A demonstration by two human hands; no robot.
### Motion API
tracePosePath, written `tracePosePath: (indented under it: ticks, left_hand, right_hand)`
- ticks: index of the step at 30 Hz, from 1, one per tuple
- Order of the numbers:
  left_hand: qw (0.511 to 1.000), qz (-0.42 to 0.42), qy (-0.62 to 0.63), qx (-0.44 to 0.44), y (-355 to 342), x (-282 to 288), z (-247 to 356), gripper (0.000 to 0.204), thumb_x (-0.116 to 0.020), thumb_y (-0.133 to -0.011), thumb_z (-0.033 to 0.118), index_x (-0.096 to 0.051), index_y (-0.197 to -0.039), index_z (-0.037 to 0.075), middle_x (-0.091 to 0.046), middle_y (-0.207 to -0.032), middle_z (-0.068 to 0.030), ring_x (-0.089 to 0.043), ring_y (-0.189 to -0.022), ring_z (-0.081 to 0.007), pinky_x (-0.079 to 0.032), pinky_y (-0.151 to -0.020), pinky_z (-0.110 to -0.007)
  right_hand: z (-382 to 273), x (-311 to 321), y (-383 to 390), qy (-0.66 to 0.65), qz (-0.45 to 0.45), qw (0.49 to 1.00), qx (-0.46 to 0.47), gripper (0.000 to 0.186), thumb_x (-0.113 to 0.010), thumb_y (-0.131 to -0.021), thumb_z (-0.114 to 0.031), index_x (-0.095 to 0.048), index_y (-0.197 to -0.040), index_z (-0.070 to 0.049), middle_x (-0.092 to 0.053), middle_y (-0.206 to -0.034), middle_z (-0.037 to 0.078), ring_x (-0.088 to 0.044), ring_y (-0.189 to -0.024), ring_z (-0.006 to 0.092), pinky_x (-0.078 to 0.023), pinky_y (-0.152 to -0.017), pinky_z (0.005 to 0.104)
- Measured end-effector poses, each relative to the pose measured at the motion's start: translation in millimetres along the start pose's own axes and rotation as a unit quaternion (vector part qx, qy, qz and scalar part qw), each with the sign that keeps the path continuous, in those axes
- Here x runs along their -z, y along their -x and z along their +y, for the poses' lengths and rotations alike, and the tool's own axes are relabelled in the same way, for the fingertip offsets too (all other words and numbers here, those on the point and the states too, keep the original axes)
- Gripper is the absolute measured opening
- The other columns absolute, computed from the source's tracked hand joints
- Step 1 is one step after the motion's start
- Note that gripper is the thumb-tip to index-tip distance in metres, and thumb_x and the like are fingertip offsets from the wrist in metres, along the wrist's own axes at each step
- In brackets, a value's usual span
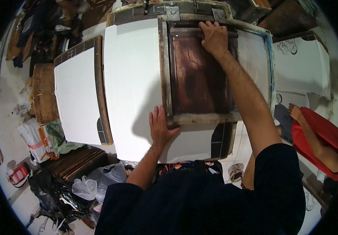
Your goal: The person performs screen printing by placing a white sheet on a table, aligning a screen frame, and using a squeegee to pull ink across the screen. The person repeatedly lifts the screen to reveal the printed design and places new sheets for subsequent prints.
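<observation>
A wooden screen frame with a dark brown, ink-stained middle lies over a white sheet on a platen, under metal clamps at the far edge. My right hand grips a squeegee near the frame's top, fingers curled over it. My left hand lies open on the white sheet beside the frame's lower left corner, fingers stretched out, thumb close to the frame's edge.
Other platens with white sheets stand left and right, the right ones bearing line drawings. At the right a co-worker in red bends with a hand forward. Plastic bags, boards and clutter lie around the left side.
</observation>
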State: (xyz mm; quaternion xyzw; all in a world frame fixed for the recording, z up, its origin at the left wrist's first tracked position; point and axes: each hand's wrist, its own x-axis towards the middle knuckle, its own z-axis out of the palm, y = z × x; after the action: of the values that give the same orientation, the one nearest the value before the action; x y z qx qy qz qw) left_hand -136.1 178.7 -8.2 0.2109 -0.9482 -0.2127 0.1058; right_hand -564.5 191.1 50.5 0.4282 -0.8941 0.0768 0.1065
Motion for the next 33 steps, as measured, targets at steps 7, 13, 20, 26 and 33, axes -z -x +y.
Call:
tracePosePath:
  ticks: [7,13,20,26,33]
  left_hand:
    - [1.000,0.015,0.019,-0.011,-2,0,0,0.126,-0.096,-0.062,0.035,-0.025,-0.159,-0.002,-0.038,-0.160,-0.0199,-0.030,-0.153,-0.0390,-0.020,-0.125,-0.058]
    - [0.998,0.015,0.056,0.007,-2,0,2,0.117,-0.092,-0.070,0.025,-0.023,-0.160,-0.003,-0.036,-0.161,-0.0237,-0.028,-0.155,-0.0379,-0.016,-0.126,-0.058]
    - [0.964,0.029,0.244,0.105,-8,-8,12,0.106,-0.084,-0.077,0.008,-0.022,-0.161,-0.006,-0.045,-0.155,-0.0272,-0.042,-0.147,-0.0413,-0.007,-0.126,-0.063]
    - [0.946,0.038,0.309,0.086,-5,8,19,0.098,-0.079,-0.081,0.002,-0.023,-0.161,-0.004,-0.054,-0.148,-0.0269,-0.057,-0.134,-0.0405,-0.015,-0.124,-0.065]
    - [0.945,0.001,0.285,0.158,-12,21,29,0.096,-0.072,-0.079,-0.002,-0.026,-0.163,0.002,-0.063,-0.140,-0.0220,-0.059,-0.133,-0.0349,-0.020,-0.127,-0.054]
  right_hand:
    - [-67,65,186,-0.027,-0.058,0.998,-0.027,0.061,-0.085,-0.063,-0.013,-0.062,-0.119,-0.017,-0.060,-0.111,0.005,-0.057,-0.110,0.0285,-0.043,-0.094,0.0462]
    - [-104,93,280,-0.079,-0.054,0.994,-0.052,0.061,-0.087,-0.057,-0.007,-0.062,-0.112,-0.015,-0.058,-0.107,0.004,-0.056,-0.107,0.0276,-0.041,-0.098,0.0479]
    - [-94,101,259,-0.090,0.005,0.996,-0.024,0.044,-0.076,-0.068,-0.003,-0.065,-0.108,-0.014,-0.064,-0.098,0.004,-0.060,-0.100,0.0283,-0.042,-0.096,0.0470]
    - [-73,118,218,-0.130,-0.067,0.989,-0.010,0.040,-0.073,-0.069,-0.002,-0.066,-0.107,-0.013,-0.065,-0.098,0.005,-0.060,-0.098,0.0293,-0.042,-0.091,0.0455]
    - [-60,100,210,-0.118,-0.120,0.986,0.014,0.046,-0.078,-0.069,-0.005,-0.065,-0.113,-0.013,-0.066,-0.101,0.005,-0.061,-0.102,0.0300,-0.043,-0.089,0.0466]
